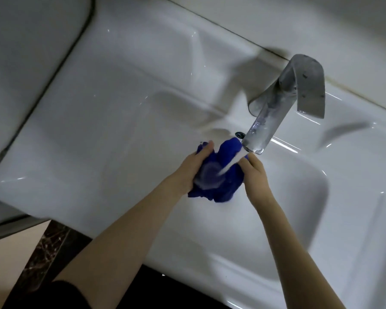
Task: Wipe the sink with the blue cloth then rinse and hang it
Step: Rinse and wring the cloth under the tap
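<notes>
The blue cloth (221, 186) is bunched up over the basin of the white sink (299, 197), right under the spout of the metal faucet (276, 112). Water runs from the spout onto the cloth. My left hand (191, 168) grips the cloth's left side, thumb on top. On the cloth's right side, my right hand (255, 175) holds its edge. Part of the cloth is hidden behind my hands.
The faucet's lever (310, 85) arches over its base at the back of the sink. A small overflow hole (240, 134) shows behind the cloth. A flat white ledge (98, 119) spreads to the left. Dark floor and a marble strip (47, 253) lie below the sink's front edge.
</notes>
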A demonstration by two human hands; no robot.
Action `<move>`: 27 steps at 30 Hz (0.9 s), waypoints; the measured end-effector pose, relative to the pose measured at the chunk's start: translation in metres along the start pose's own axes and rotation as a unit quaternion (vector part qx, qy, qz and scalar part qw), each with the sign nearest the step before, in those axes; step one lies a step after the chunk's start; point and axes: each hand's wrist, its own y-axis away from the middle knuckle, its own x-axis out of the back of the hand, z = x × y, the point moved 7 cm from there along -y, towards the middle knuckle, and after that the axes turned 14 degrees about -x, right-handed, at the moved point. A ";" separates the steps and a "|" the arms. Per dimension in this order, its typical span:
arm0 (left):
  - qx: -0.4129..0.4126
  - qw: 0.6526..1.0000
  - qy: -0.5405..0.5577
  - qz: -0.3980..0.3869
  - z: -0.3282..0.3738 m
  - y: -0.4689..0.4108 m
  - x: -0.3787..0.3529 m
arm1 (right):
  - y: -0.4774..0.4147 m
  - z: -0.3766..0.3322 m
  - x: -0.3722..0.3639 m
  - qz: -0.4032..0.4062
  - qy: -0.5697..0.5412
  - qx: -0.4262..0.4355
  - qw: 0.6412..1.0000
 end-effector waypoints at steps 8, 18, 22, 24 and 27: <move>-0.052 0.994 0.021 0.098 -0.014 0.008 -0.008 | 0.030 -0.013 -0.054 0.177 0.258 0.162 0.936; -0.043 0.983 -0.009 0.178 -0.003 0.007 -0.004 | 0.018 -0.004 -0.042 0.166 0.177 0.093 0.966; -0.060 0.971 -0.105 0.207 -0.008 0.013 -0.006 | -0.014 -0.008 -0.022 0.188 0.094 0.044 0.977; -0.088 0.971 -0.083 0.207 0.006 0.000 0.008 | 0.018 0.003 -0.041 0.173 0.100 0.077 0.977; -0.120 0.975 -0.079 0.170 0.005 0.000 0.005 | 0.032 0.004 -0.053 0.157 0.134 0.086 0.975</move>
